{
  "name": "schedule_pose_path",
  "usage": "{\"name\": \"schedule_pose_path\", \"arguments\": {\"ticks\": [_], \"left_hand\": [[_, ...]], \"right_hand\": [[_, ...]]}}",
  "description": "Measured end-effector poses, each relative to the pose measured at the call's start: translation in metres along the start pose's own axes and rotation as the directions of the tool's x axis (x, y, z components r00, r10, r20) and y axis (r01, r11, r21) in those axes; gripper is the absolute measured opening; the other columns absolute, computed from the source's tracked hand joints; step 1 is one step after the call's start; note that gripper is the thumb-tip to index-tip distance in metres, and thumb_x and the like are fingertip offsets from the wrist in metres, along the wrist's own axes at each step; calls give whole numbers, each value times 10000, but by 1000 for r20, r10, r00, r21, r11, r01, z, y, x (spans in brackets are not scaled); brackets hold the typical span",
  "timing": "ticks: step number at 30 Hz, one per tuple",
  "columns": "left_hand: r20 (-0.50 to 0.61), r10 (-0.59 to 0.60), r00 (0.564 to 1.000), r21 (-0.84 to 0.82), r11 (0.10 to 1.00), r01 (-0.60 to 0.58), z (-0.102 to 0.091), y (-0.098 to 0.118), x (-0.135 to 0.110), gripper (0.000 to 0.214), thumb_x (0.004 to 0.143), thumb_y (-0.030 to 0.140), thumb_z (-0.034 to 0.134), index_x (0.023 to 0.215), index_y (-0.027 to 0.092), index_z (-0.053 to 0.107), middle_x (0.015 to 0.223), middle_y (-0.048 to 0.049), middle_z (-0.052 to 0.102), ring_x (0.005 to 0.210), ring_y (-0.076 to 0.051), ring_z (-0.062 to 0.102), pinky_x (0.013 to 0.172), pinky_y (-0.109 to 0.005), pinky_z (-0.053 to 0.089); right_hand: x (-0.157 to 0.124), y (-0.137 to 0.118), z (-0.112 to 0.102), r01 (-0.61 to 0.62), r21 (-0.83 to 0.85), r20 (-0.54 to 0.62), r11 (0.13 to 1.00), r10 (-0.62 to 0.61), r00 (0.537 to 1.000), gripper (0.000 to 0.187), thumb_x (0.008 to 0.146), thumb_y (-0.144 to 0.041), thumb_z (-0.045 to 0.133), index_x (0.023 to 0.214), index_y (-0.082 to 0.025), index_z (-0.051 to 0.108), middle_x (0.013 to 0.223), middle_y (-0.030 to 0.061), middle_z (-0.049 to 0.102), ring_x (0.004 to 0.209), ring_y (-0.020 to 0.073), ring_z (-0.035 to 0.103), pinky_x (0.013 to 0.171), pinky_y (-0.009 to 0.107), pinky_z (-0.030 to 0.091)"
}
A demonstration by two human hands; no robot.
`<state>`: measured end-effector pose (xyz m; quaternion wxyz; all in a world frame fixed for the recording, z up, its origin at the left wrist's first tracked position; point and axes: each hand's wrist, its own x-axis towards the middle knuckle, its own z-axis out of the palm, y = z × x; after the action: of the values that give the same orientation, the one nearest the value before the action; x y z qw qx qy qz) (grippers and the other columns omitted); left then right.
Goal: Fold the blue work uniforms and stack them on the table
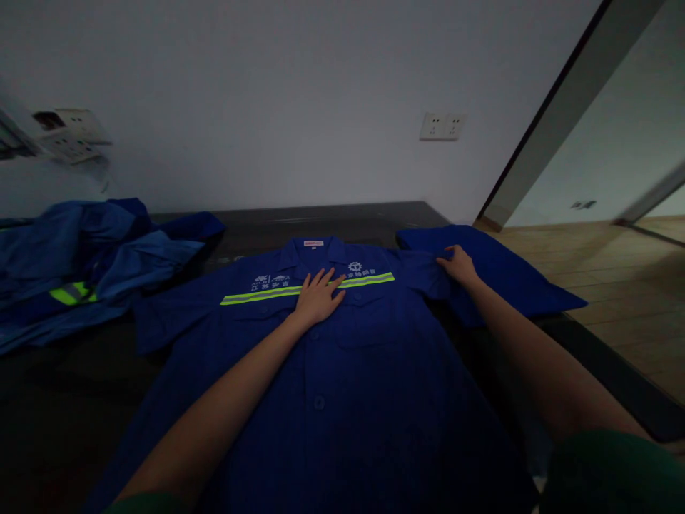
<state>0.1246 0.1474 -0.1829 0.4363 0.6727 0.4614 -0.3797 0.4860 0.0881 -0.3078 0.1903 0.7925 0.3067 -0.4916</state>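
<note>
A dark blue short-sleeved work shirt [369, 385] lies spread front side up, collar away from me, with buttons down its middle. A yellow-green and grey reflective stripe and white print cross its chest. My left hand [317, 298] rests flat on the chest at the stripe, fingers spread. At the shirt's sleeve on the right, my right hand [459, 267] pinches the cloth near its upper edge. Just beyond that sleeve lies a flat, folded blue garment [508, 275], partly under it.
Crumpled blue garments [80, 250] with a reflective strip lie on the left of the dark table [374, 214]. Behind it stands a white wall with a double socket [442, 126]; more sockets [75, 135] sit at the left. Wooden flooring [621, 285] shows on the right.
</note>
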Motion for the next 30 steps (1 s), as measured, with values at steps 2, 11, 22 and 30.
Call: {"name": "schedule_pose_path", "arguments": {"ticks": [2,11,22,30], "left_hand": [[2,0,1000,5,1000,0,-1,0,0,490,946,493,359,1409,354,436,1529,-16,353,1422,-267,279,1153,-524,196],[4,-3,1000,21,1000,3,-1,3,-2,497,957,479,353,1430,335,405,1535,-25,342,1423,-264,268,1146,-525,185],[-62,12,998,-62,998,-16,-4,3,-4,451,947,410,421,1376,284,482,1513,-70,377,1396,-273,318,1136,-543,191],[-374,89,923,-207,962,-176,-45,7,-51,271,920,205,465,1142,226,618,1276,-58,582,1239,-183,487,1152,-488,177]], "right_hand": [[-9,3,1,6,47,36,999,-7,999,558,835,-351,591,1322,-114,459,1162,168,612,1058,283,589,920,399,457],[-69,12,-24,127,336,298,933,-234,925,813,671,-261,753,1406,-192,414,926,52,650,795,217,635,744,354,539],[-70,20,-22,57,270,331,961,-149,932,533,705,-145,693,1221,-166,557,669,-39,556,543,126,577,554,260,506],[-88,35,-22,409,-38,-16,912,-410,912,380,799,-343,638,1136,-165,647,1046,141,610,935,262,602,869,404,484]]}}
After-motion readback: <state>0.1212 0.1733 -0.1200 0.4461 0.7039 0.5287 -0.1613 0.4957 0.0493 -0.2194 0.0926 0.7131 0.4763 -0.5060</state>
